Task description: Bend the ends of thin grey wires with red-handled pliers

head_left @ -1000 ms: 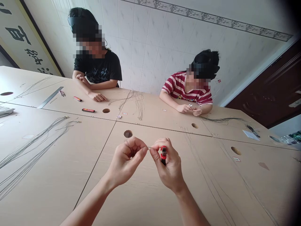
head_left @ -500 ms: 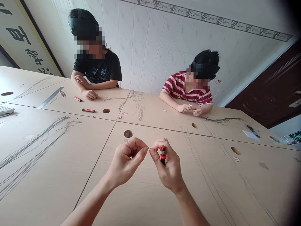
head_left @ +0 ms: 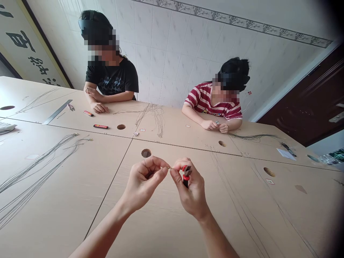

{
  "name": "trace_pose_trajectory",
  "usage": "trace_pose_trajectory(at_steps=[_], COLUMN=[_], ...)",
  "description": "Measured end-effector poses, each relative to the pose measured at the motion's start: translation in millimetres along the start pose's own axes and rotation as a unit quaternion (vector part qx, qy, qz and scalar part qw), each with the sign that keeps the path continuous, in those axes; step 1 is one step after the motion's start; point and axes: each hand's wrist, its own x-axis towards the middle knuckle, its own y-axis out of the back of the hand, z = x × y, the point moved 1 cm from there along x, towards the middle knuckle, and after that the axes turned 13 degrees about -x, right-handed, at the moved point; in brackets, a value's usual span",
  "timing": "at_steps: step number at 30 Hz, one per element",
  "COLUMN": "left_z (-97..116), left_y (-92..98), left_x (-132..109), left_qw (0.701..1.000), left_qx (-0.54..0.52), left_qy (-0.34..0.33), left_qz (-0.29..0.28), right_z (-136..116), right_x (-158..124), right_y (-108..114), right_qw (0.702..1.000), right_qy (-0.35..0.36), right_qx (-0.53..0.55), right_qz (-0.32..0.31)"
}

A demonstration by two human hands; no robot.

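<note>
Over the middle of the table, my left hand [head_left: 149,182] pinches thumb and forefinger together at a tiny gold-coloured piece [head_left: 170,168], too small to identify. Fingertips of my right hand [head_left: 192,193] meet it from the other side, nearly touching the left ones. Small pliers [head_left: 187,173] with red-and-black handles are tucked in my right palm, metal jaws pointing up. My right fingers close around them, which hides most of the handles.
Bundles of thin dark cords [head_left: 40,172] lie left, with loose strands [head_left: 228,186] on the right. Across the table [head_left: 161,222] sit two people; one handles a small item. A steel ruler [head_left: 57,111], red-and-black cases [head_left: 101,126] and round table holes [head_left: 146,153] are around.
The pliers have tilted slightly in my right hand, and their jaws show more side-on. My hands stay almost in place. The hands of the person in stripes have shifted a little.
</note>
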Motion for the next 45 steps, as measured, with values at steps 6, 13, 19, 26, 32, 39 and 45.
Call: trace_pose_trajectory(at_steps=[6,13,19,26,32,39,45], left_z=[-1,-6,-8,-8,-4,1,4], left_y=[0.7,0.6,2.0,2.4,2.5,1.6,-0.9], left_x=[4,8,9,10,8,8,5], left_qw=[0.997,0.991,0.984,0.982,0.985,0.991,0.994], left_qx=[-0.059,-0.099,-0.139,-0.145,-0.132,-0.106,-0.087], left_qy=[0.048,0.085,0.115,0.123,0.114,0.084,0.07], left_qz=[0.004,0.011,-0.004,0.001,0.011,0.007,0.016], right_z=[2,10,10,7,6,4,5], right_x=[2,0,1,0,-1,-1,-2], right_y=[-2,-4,-5,-4,-5,-5,-7], right_qw=[1.0,0.999,0.998,0.999,0.999,0.998,0.998], right_qy=[0.0,0.004,0.009,-0.002,-0.007,-0.02,-0.029], right_qx=[-0.02,-0.049,-0.053,-0.05,-0.047,-0.056,-0.056], right_qz=[0.003,0.018,0.021,0.015,-0.001,-0.012,-0.02])
